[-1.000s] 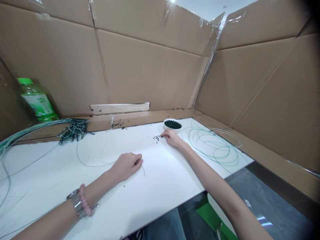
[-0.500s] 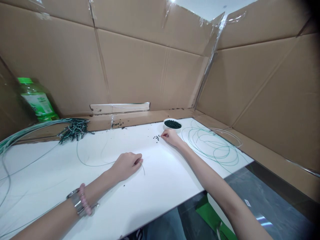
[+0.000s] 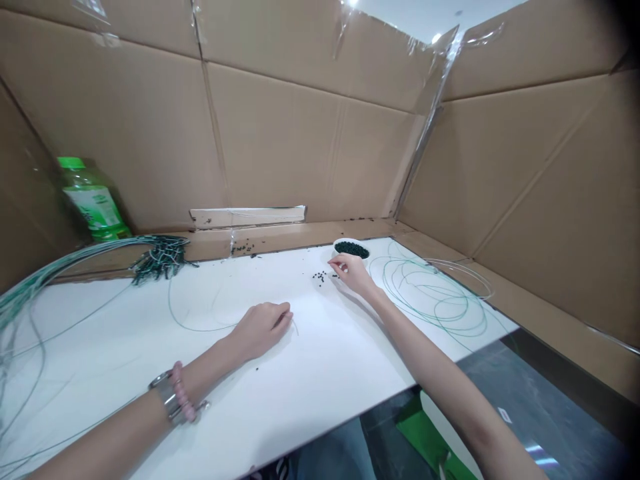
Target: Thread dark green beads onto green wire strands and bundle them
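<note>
My left hand [image 3: 264,328] is closed over the white tabletop, pinching a thin green cord [image 3: 200,329]. A short free end of that cord sticks out past the fingertips, and the rest curves away to the left. My right hand [image 3: 351,272] is held in a pinch just in front of a white bowl [image 3: 336,254] of small dark beads [image 3: 352,249]. Whatever sits between its fingertips is too small to make out. Beside and below those fingers lie several loose dark beads [image 3: 320,277] on the table.
A bundle of cords with dark beaded ends [image 3: 160,257] lies at the back left, before a green bottle [image 3: 97,205]. Loose coils of green cord [image 3: 435,297] spread at the right. Cardboard walls [image 3: 300,147] enclose the table. A single bead [image 3: 257,369] lies near my left wrist.
My right hand has risen slightly from the loose beads, still pinched, uncovering more of them. My left hand keeps its grip on the cord. The whole view has shifted a little.
</note>
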{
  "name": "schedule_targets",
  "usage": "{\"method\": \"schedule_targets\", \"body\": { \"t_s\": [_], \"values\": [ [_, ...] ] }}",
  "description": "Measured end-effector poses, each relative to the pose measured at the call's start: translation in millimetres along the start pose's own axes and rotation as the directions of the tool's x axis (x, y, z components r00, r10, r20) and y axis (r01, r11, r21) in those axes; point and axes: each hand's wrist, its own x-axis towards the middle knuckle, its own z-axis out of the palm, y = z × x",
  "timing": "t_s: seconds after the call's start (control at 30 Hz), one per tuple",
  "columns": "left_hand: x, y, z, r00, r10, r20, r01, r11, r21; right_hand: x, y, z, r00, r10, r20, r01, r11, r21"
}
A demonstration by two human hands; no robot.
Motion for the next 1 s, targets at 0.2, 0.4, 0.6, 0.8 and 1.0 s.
{"method": "schedule_targets", "body": {
  "t_s": [0.2,0.4,0.6,0.8,1.0],
  "values": [
    [10,12,-7.4,0.987,-0.126,-0.101,0.071,0.901,-0.427,-17,-57,25,0.999,-0.035,0.012,0.030,0.946,0.324],
    [14,18,-15.6,0.988,-0.154,0.007,0.104,0.633,-0.767,-32,-100,53,0.992,-0.021,0.124,-0.057,0.806,0.589],
    [14,20,-9.1,0.984,-0.120,0.133,0.175,0.484,-0.858,-36,-121,63,0.993,0.101,0.066,-0.118,0.715,0.689],
    [10,23,-7.7,0.951,-0.068,0.303,0.301,0.434,-0.849,-30,-128,58,0.989,0.077,0.128,-0.146,0.682,0.717],
    [8,18,-9.3,0.887,0.038,0.461,0.389,0.478,-0.788,-29,-131,53,0.988,0.013,0.154,-0.120,0.690,0.714]
  ]
}}
